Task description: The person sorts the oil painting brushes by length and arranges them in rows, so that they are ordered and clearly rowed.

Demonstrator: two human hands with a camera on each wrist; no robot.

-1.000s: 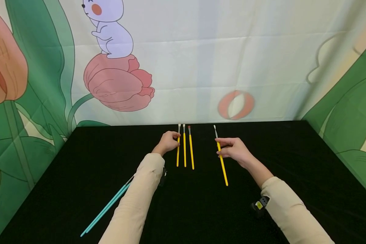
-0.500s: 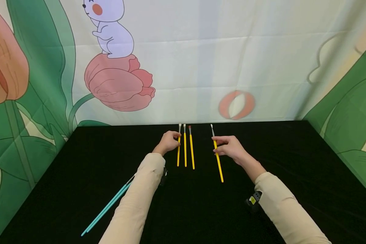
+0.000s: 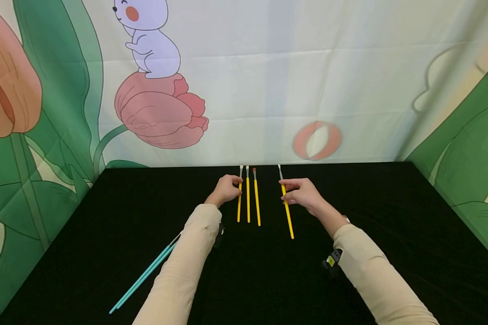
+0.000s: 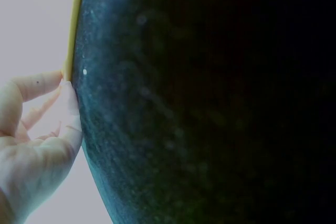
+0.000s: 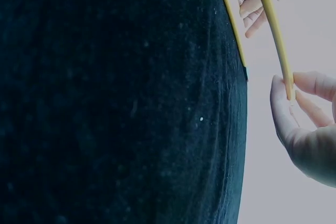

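Note:
Three yellow-handled paintbrushes lie side by side at the far middle of the table, bristles pointing away. My left hand (image 3: 226,188) pinches the leftmost paintbrush (image 3: 239,211), which has white bristles. Beside it lie another white-tipped paintbrush (image 3: 248,203) and a red-tipped paintbrush (image 3: 257,205). To the right of this row, my right hand (image 3: 306,195) holds one more white-tipped paintbrush (image 3: 289,221) between thumb and fingers near its metal collar. In the right wrist view this brush's handle (image 5: 277,38) stands off the black cloth.
Two turquoise-handled paintbrushes (image 3: 143,277) lie slanted at the front left, their far ends partly behind the left sleeve (image 3: 179,280). Black cloth (image 3: 268,284) covers the table. A printed curtain (image 3: 244,90) hangs right behind its back edge.
My right hand has moved left with its paintbrush, closer to the row of three. The left hand has stayed on the leftmost paintbrush.

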